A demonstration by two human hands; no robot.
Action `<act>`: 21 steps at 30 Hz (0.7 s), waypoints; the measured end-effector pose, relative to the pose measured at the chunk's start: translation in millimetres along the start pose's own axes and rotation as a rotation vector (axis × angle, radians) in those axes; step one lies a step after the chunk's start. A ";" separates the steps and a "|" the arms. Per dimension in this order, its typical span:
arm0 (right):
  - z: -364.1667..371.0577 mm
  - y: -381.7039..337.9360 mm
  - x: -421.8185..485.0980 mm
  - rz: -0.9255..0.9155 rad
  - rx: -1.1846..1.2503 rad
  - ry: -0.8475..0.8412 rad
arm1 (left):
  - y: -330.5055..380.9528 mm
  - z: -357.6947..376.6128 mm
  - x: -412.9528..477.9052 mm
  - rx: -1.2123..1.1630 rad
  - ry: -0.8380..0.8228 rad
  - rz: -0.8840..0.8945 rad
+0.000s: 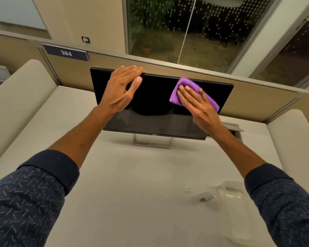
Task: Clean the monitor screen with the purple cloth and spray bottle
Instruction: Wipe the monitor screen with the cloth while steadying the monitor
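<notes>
Though dark, one monitor [155,97], one cloth [186,84], one bottle [206,197], left hand [120,90], right hand [199,104].

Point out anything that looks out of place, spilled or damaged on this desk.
Only the spray bottle: it seems to lie on its side on the desk, beside a clear container, though it is blurred. No spill shows. The monitor looks undamaged.

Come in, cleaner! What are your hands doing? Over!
Left hand grips monitor top. Right hand presses cloth flat on it. Spray bottle on desk, nothing blocking.
</notes>
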State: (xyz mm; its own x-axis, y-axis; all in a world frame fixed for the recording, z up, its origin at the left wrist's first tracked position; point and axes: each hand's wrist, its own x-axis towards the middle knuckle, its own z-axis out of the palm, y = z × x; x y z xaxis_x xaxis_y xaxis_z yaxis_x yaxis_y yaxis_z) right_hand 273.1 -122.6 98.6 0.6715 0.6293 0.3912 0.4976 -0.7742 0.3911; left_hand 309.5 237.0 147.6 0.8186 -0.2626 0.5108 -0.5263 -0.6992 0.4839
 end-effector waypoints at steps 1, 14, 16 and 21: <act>5.8 -5.6 -10.4 -0.034 0.002 -0.039 | 0.5 0.2 0.4 -0.003 0.001 -0.006; 38.5 -55.0 -81.5 -0.276 0.054 -0.603 | 0.2 1.7 -0.3 -0.007 0.015 -0.028; 32.1 -41.5 -66.9 -0.220 0.023 -0.364 | -0.4 0.8 1.2 -0.007 0.015 -0.028; 7.8 -36.8 4.7 0.314 0.169 0.178 | 0.2 3.4 -2.1 -0.007 0.048 -0.009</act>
State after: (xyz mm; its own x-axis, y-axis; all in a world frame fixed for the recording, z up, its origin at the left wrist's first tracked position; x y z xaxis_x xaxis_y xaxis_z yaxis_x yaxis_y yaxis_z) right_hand 262.2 -91.6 79.6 0.7069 0.3509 0.6142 0.3768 -0.9216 0.0928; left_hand 308.5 235.1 144.2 0.8115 -0.2236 0.5399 -0.5204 -0.6968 0.4936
